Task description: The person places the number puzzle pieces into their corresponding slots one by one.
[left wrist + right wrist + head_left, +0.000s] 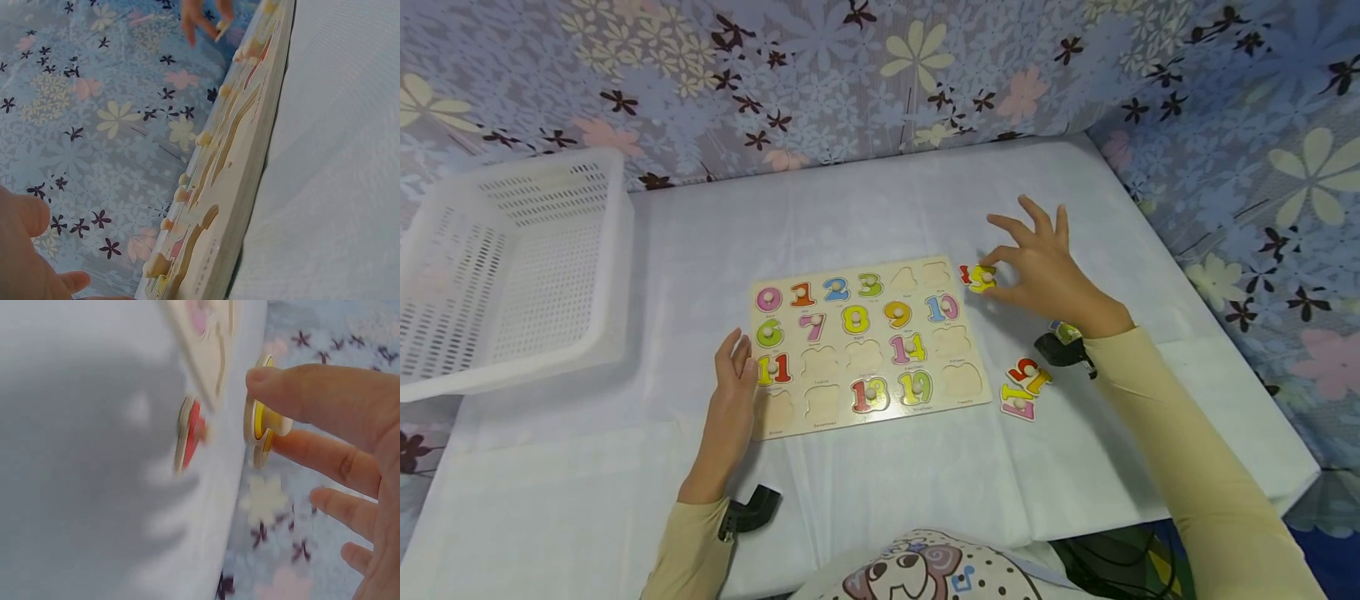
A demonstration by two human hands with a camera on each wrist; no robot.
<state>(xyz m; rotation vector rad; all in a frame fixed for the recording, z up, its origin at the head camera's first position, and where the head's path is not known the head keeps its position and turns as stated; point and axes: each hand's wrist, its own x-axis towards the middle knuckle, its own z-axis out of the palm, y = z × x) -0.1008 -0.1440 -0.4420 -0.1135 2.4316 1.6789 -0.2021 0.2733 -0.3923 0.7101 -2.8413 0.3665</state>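
I have the right hand (1047, 268) pinching the yellow 5 (978, 277) between thumb and index finger, the other three fingers spread away from it. The 5 is held clear of the table (880, 483), just off the board's upper right corner. From the head view I see the red 4 (965, 274) between it and the board (791, 333).

My left hand (730, 396) is at the board's left edge, fingers loosely bent with nothing between them — whether it touches the wood, I can't tell. The 4 and 5 slots are unfilled; 0 to 3 are seated. Two pieces (1017, 404) lie overlapping right of the board — another pokes out by the right wrist camera (1060, 350). A white basket (615, 283) stands far left.
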